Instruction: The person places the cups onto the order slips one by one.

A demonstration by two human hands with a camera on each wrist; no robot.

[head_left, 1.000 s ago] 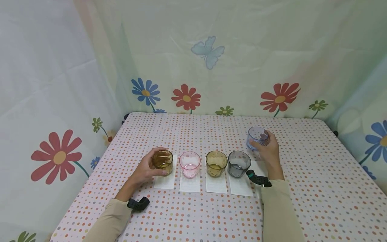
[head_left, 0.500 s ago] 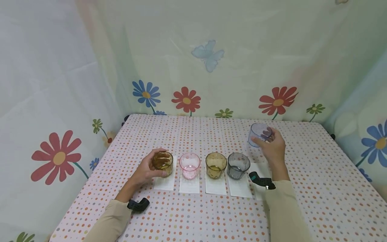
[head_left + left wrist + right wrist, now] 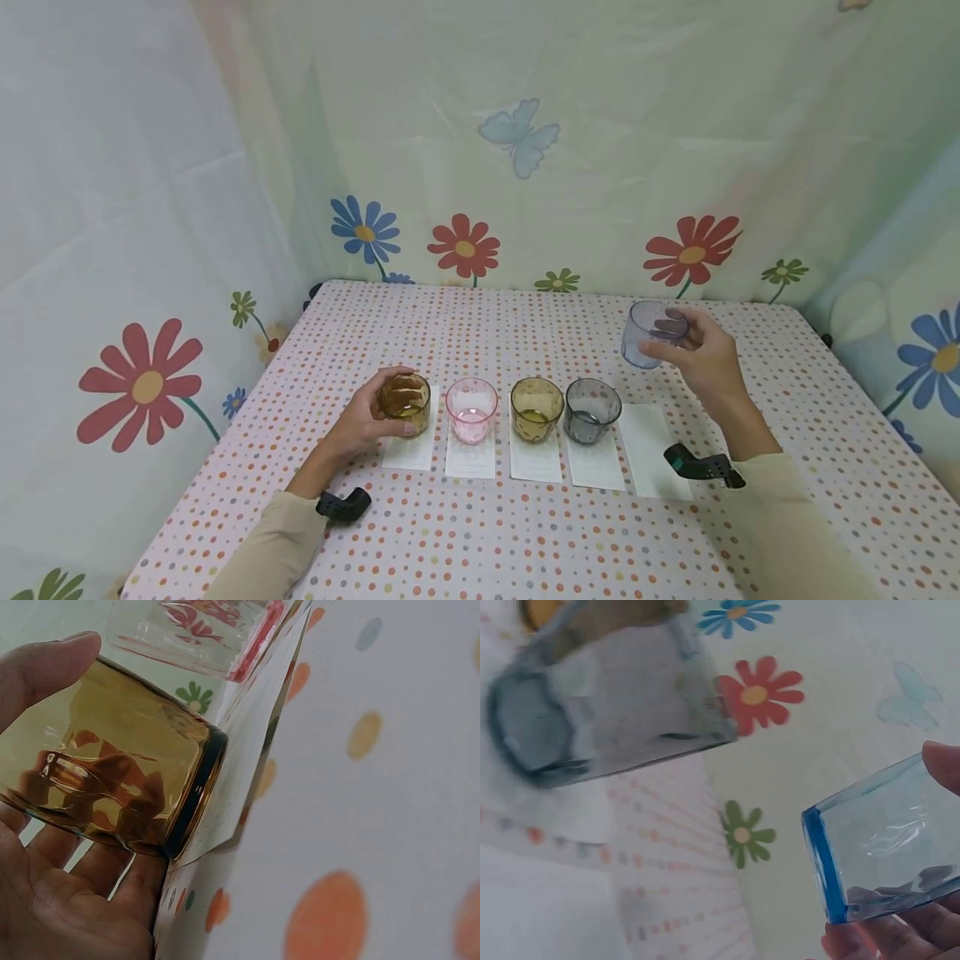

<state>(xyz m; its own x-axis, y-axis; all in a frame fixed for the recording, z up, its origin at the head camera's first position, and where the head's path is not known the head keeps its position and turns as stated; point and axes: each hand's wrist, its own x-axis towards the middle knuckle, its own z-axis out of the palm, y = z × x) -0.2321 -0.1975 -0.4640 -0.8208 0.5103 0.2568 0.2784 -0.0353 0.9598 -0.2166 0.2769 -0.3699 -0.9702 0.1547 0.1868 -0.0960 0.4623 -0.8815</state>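
Holding, right: the right hand had its fingers and thumb curled round the blue cup, lifted clear of the table and tilted, beyond the bare paper slip.
Holding, left: the left hand had thumb and fingers wrapped round the amber cup, which stood on its own slip at the row's far end from the bare paper slip.
Row: a pink cup, an olive cup and a grey cup stood between the amber cup and the bare paper slip, each on a slip; the grey cup was just beside it.
Contents: amber, pink and olive cups seemed to hold a little liquid; the blue cup looked empty, though I cannot be sure.
Risk: I judged the tilted blue cup could slip from the fingertip hold, or knock the grey cup if lowered carelessly.
Risk, left: a jerk could slosh the amber cup or drag its slip.
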